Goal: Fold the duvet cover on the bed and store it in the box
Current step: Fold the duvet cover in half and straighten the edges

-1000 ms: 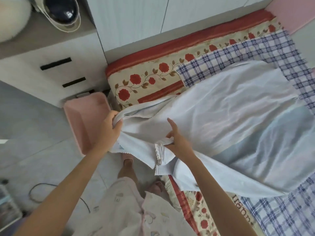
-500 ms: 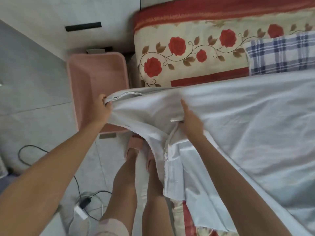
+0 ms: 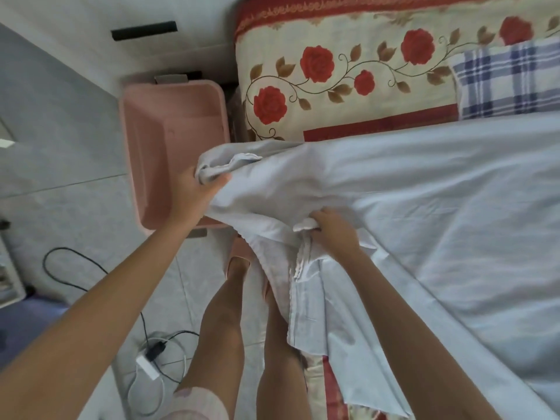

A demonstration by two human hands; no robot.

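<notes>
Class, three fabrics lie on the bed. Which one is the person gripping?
The plain pale-blue duvet cover, gripped by the left hand and right hand. The rose-patterned sheet and checked cloth lie unheld.

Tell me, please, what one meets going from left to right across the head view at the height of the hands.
Tiled floor → pink box → left hand → right hand → the spread-out expanse of the duvet cover, whose near edge both hands grip.
</notes>
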